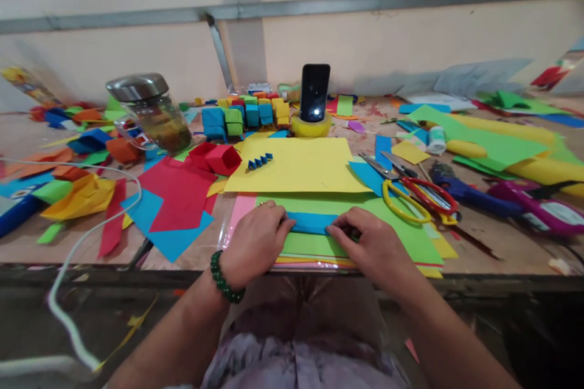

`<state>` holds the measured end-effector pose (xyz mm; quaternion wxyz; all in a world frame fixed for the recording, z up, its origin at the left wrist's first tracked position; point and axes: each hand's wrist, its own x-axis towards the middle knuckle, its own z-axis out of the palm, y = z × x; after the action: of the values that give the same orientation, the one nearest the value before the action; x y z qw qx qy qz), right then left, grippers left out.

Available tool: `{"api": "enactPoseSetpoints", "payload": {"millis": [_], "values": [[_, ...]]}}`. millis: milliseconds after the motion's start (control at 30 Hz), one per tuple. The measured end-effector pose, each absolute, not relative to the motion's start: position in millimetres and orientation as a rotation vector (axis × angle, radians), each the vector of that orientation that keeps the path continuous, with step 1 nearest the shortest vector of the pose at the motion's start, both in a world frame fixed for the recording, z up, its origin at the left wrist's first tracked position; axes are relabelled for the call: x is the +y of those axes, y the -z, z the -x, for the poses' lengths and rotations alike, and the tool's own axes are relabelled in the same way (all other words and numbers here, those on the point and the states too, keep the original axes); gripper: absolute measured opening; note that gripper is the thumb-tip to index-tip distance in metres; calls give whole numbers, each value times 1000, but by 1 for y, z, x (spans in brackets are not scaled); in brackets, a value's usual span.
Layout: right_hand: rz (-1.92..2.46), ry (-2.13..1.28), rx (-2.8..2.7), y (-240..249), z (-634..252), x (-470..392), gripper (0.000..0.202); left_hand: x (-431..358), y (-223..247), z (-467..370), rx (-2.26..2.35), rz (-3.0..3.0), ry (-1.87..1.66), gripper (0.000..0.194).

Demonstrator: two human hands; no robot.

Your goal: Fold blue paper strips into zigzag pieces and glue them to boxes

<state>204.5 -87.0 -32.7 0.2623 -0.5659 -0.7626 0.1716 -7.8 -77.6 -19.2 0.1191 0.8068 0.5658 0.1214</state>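
A narrow blue paper strip (310, 223) lies across the green sheets (396, 228) near the table's front edge. My left hand (258, 234), with a green bead bracelet at the wrist, pinches the strip's left end. At its right end, my right hand (365, 237) grips the strip between thumb and fingers. Just behind the strip is a yellow sheet (305, 170), and on it rests a small zigzag-folded blue paper (260, 162).
Scissors with yellow handles (406, 209) and red-handled scissors (431, 194) lie to the right, beside a purple tool (538, 206). A glass jar (157, 115), a red sheet (176, 194) and a white cable (77, 249) are at left. Behind stands a phone (314, 92).
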Motion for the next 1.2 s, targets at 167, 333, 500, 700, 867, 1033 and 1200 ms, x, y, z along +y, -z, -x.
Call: {"api": "enactPoseSetpoints", "payload": {"millis": [167, 333, 500, 700, 867, 1033, 1200], "values": [[1560, -456, -2089, 32, -205, -87, 20, -81, 21, 7, 1659, -2402, -344, 23], [1552, -365, -2152, 35, -208, -87, 23, -84, 22, 7, 1671, -2424, -335, 21], [1499, -330, -2158, 36, -208, -87, 21, -83, 20, 4, 1667, -2470, -249, 19], [1482, -322, -2155, 32, -206, -88, 21, -83, 18, 3, 1673, -2474, -193, 18], [1489, -332, -2162, 31, -205, -88, 20, -83, 17, 2, 1683, -2429, -166, 18], [1492, -318, -2183, 30, -205, -88, 20, -82, 15, 3, 1674, -2379, -221, 16], [1490, -310, -2161, 30, -206, -89, 9, -81, 14, 7, 1428, -2575, -314, 18]]}}
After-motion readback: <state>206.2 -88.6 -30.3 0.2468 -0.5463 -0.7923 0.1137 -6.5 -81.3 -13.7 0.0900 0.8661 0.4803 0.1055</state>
